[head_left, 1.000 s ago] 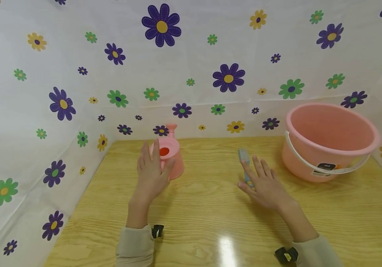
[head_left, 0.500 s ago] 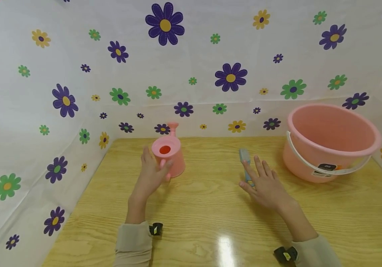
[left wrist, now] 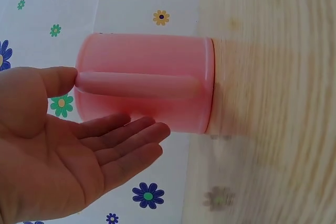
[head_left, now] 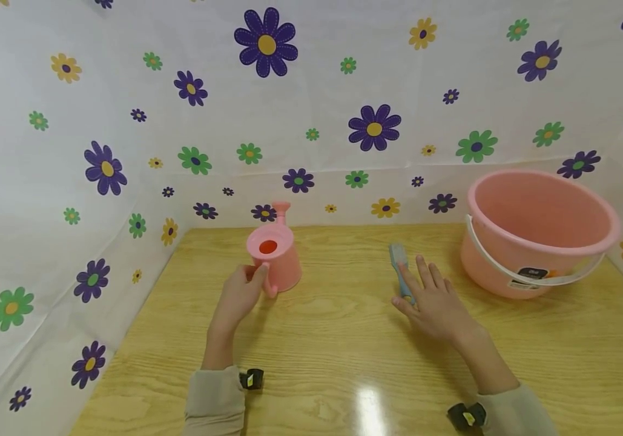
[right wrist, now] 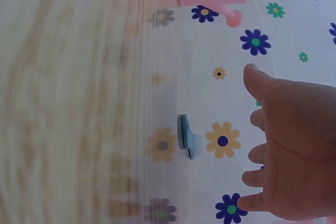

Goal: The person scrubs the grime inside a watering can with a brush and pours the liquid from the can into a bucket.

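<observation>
A pink watering can (head_left: pixel 285 265) with a red inside stands upright on the table, its spout toward the back. My left hand (head_left: pixel 238 298) is at its near side. In the left wrist view, the thumb tip touches the top of the can's handle (left wrist: pixel 139 85), while the other fingers (left wrist: pixel 126 153) extend beside it without curling round. My right hand (head_left: pixel 435 301) holds nothing and is spread over a small blue brush (head_left: pixel 398 254) with pale bristles, overlapping its handle in the head view. The right wrist view shows the brush lying some way beyond the fingertips.
A large pink bucket (head_left: pixel 541 248) with a white handle stands at the back right, beside my right hand. The wooden table (head_left: pixel 333 339) ends at a white flowered cloth (head_left: pixel 322 91) behind and to the left.
My left hand has come down from above the watering can to its handle, with the thumb now on it. My right hand has hardly moved; the can and brush stay put.
</observation>
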Demonstrator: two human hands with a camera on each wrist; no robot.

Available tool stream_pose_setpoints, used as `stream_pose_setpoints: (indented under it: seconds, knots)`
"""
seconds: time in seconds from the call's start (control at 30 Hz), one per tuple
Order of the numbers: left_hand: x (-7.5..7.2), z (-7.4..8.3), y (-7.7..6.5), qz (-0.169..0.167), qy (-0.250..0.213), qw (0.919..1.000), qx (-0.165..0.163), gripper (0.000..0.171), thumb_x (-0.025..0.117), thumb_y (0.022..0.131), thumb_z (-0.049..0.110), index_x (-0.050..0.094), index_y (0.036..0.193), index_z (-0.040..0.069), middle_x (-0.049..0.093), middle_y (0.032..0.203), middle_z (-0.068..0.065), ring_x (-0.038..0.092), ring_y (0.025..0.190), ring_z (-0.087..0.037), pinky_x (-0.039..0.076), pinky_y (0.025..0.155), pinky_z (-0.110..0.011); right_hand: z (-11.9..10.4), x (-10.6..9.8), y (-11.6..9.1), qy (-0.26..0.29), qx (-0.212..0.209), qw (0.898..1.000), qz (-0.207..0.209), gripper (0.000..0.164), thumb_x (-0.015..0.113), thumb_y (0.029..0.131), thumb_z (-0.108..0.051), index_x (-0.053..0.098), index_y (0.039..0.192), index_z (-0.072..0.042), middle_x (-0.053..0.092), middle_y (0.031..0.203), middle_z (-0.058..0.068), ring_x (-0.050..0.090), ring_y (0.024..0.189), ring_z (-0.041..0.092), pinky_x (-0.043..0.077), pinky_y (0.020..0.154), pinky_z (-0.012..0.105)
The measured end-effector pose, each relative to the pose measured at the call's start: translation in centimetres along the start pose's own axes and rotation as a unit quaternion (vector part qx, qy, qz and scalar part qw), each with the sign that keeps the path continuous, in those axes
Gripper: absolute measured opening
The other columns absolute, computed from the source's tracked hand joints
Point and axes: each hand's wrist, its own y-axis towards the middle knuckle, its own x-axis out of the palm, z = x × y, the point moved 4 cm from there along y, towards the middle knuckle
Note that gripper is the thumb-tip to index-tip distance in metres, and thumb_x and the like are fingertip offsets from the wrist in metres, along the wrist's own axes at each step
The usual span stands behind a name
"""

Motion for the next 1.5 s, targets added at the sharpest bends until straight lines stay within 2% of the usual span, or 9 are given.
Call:
stream_pose_setpoints:
  seconds: [0.17, 0.27, 0.6, 1.0, 1.1, 1.17, 1.27, 1.33, 1.5]
  knots:
    - [0.1, 0.0, 0.0, -0.005, 0.026, 0.9994, 0.024, 0.052, 0.038, 0.105, 0.050, 0.058, 0.101, 0.003, 0.058, 0.101, -0.017, 0.053, 0.096, -0.029, 0.041, 0.078, -0.039, -0.1, 0.1, -0.2, 0.006, 0.006, 1.000, -0.002, 0.070, 0.045, 0.104, -0.045, 0.021, 0.157, -0.006, 0.005, 0.160, 0.031, 0.011, 0.144, 0.055, 0.016, 0.109, 0.073]
    - [0.3, -0.1, 0.3, -0.009, 0.005, 0.9988, 0.048, 0.051, 0.038, 0.106, 0.049, 0.055, 0.089, 0.004, 0.058, 0.097, -0.014, 0.054, 0.095, -0.029, 0.039, 0.078, -0.039, -0.2, 0.0, -0.2, 0.012, 0.005, 1.000, -0.002, 0.070, 0.045, 0.105, -0.045, 0.021, 0.157, -0.006, 0.005, 0.160, 0.032, 0.012, 0.144, 0.055, 0.017, 0.109, 0.073]
    - [1.2, -0.8, 1.0, -0.069, -0.167, 0.9813, 0.066, 0.049, 0.037, 0.109, 0.035, 0.050, 0.086, -0.007, 0.052, 0.103, -0.025, 0.050, 0.108, -0.030, 0.041, 0.098, -0.044, 0.0, -0.3, 0.0, 0.019, 0.006, 1.000, -0.011, 0.070, 0.048, 0.104, -0.043, 0.021, 0.157, -0.004, 0.007, 0.159, 0.033, 0.013, 0.143, 0.056, 0.016, 0.109, 0.072]
    - [1.7, -0.8, 1.4, -0.075, -0.218, 0.9685, 0.094, 0.050, 0.034, 0.109, 0.029, 0.046, 0.077, -0.006, 0.049, 0.090, -0.014, 0.049, 0.097, -0.025, 0.040, 0.089, -0.033, 0.0, -0.4, -0.2, 0.027, 0.003, 1.000, -0.014, 0.074, 0.047, 0.103, -0.048, 0.021, 0.157, -0.004, 0.010, 0.158, 0.034, 0.014, 0.143, 0.056, 0.018, 0.110, 0.071]
    - [1.9, -0.8, 1.5, -0.081, -0.207, 0.9700, 0.098, 0.052, 0.034, 0.109, 0.032, 0.044, 0.081, -0.011, 0.049, 0.097, -0.017, 0.048, 0.099, -0.028, 0.039, 0.091, -0.036, 0.2, -0.2, -0.3, 0.029, 0.006, 0.999, -0.016, 0.075, 0.047, 0.103, -0.049, 0.020, 0.157, -0.005, 0.010, 0.158, 0.033, 0.013, 0.143, 0.056, 0.018, 0.109, 0.072]
    - [2.1, -0.8, 1.5, -0.089, -0.193, 0.9727, 0.092, 0.042, 0.040, 0.108, 0.031, 0.051, 0.098, -0.009, 0.052, 0.110, -0.015, 0.048, 0.106, -0.027, 0.038, 0.096, -0.038, 0.2, -0.1, -0.3, 0.029, 0.008, 0.999, -0.016, 0.075, 0.046, 0.103, -0.050, 0.020, 0.157, -0.005, 0.010, 0.158, 0.033, 0.013, 0.143, 0.056, 0.018, 0.109, 0.072]
    - [2.4, -1.1, 1.6, -0.105, -0.169, 0.9754, 0.094, 0.032, 0.052, 0.104, 0.024, 0.047, 0.127, 0.002, 0.049, 0.123, -0.014, 0.046, 0.112, -0.027, 0.037, 0.098, -0.042, 0.3, -0.1, -0.3, 0.028, 0.009, 0.999, -0.015, 0.076, 0.047, 0.102, -0.050, 0.020, 0.157, -0.005, 0.010, 0.158, 0.033, 0.014, 0.143, 0.056, 0.019, 0.108, 0.073]
    - [2.5, -1.1, 1.6, -0.109, -0.161, 0.9756, 0.101, 0.044, 0.058, 0.100, 0.016, 0.039, 0.139, 0.010, 0.047, 0.126, -0.012, 0.046, 0.111, -0.027, 0.039, 0.096, -0.043, 0.3, -0.1, -0.3, 0.028, 0.006, 0.999, -0.014, 0.076, 0.050, 0.102, -0.047, 0.020, 0.157, -0.005, 0.010, 0.158, 0.034, 0.014, 0.142, 0.056, 0.019, 0.108, 0.073]
    - [2.4, -1.2, 1.5, -0.100, -0.164, 0.9747, 0.115, 0.040, 0.058, 0.098, 0.011, 0.042, 0.135, 0.006, 0.048, 0.118, -0.015, 0.047, 0.103, -0.029, 0.040, 0.088, -0.041, 0.4, 0.0, -0.1, 0.024, 0.000, 1.000, -0.013, 0.076, 0.058, 0.100, -0.040, 0.021, 0.156, -0.004, 0.011, 0.157, 0.034, 0.015, 0.141, 0.057, 0.020, 0.108, 0.072]
